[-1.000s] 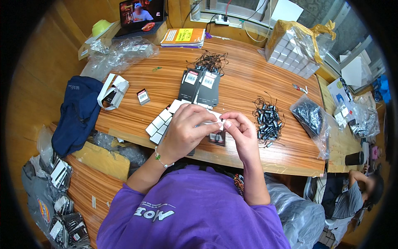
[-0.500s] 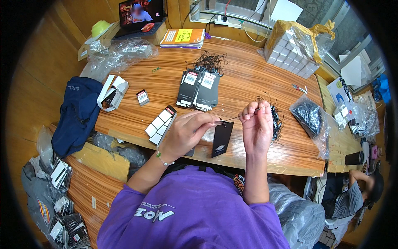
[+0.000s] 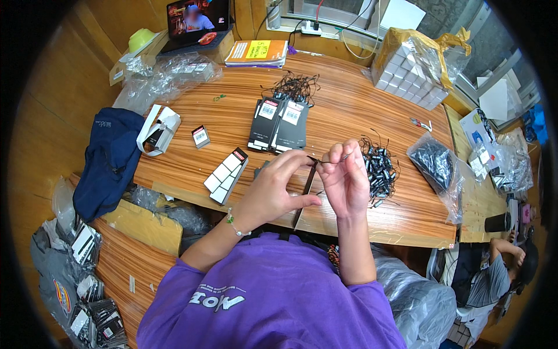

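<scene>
While the right hand point(image 3: 347, 183) pinches a thin dark cord point(image 3: 318, 161), the black tag point(image 3: 308, 183) hangs edge-on below it, a narrow strip sloping toward six o'clock. Half a second ago its broad face showed and the cord ran long between the two hands; now the right hand has come in toward eleven o'clock and the visible span is short. A second ago both hands were close together, fingertips meeting.

Left hand point(image 3: 270, 189): thumb well away from the index finger, a wide gap, fingertips up by the top of the tag. Whether they grip it or only touch, cannot tell. Right fingers: narrow, closed on the cord.

Reading of the change: tag and cord appear to be joined, with the loop being drawn up or tightened (a judgement; the hole itself is hidden at this angle).

Around the hands, on the bench point(image 3: 349, 110): at eleven o'clock, a stack of dark tags point(image 3: 279, 131), cords bunched at its far end. At three, just beside the right hand, a loose pile of dark cords point(image 3: 381, 174); farther out at three, a clear plastic bag point(image 3: 433, 166) with black contents. At nine, fanned white-panelled strips point(image 3: 224, 177).
</scene>
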A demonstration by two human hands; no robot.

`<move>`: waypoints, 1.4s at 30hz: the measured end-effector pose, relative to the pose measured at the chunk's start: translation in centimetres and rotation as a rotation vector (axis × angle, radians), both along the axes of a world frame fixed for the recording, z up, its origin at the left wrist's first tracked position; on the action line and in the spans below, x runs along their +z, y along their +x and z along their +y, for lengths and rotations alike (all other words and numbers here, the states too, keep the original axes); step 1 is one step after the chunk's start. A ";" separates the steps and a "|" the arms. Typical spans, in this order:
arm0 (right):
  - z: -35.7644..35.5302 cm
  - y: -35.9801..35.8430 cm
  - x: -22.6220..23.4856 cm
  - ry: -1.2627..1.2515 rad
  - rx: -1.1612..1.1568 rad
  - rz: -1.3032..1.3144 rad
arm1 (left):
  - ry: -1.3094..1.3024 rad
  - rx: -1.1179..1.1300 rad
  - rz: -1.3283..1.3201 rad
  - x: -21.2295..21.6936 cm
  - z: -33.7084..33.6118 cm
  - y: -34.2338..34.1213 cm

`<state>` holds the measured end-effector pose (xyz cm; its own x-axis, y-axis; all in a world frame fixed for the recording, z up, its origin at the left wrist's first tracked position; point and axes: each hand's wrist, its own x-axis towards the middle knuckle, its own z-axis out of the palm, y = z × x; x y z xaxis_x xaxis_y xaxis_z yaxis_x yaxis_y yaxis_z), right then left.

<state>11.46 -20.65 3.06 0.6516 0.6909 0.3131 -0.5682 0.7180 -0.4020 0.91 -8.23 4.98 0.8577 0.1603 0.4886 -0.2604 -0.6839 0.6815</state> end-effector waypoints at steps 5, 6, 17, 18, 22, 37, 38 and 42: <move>-0.4 -0.2 0.6 -0.068 -0.114 -0.101 | -0.138 -0.046 0.123 -0.8 0.3 0.2; -0.7 0.1 0.7 -0.059 -0.125 -0.092 | -0.208 -0.054 0.204 -0.5 0.6 0.1; -2.2 1.0 1.2 -0.040 -0.203 -0.060 | -0.247 -0.076 0.067 0.1 0.7 0.0; -2.2 1.0 1.2 -0.039 -0.201 -0.066 | -0.221 -0.068 0.076 0.5 0.6 -0.2; -2.0 0.2 1.9 -0.075 -0.201 -0.095 | -0.229 -0.011 0.131 0.4 0.4 -0.1; -2.3 -1.8 2.3 -0.777 -0.373 -0.654 | 0.008 0.069 -0.153 0.9 1.5 -0.2; -2.2 -1.8 2.2 -0.778 -0.368 -0.660 | 0.014 0.068 -0.154 1.0 1.5 -0.2; -2.2 -1.8 2.2 -0.783 -0.345 -0.677 | -0.009 0.067 -0.148 1.2 1.3 -0.2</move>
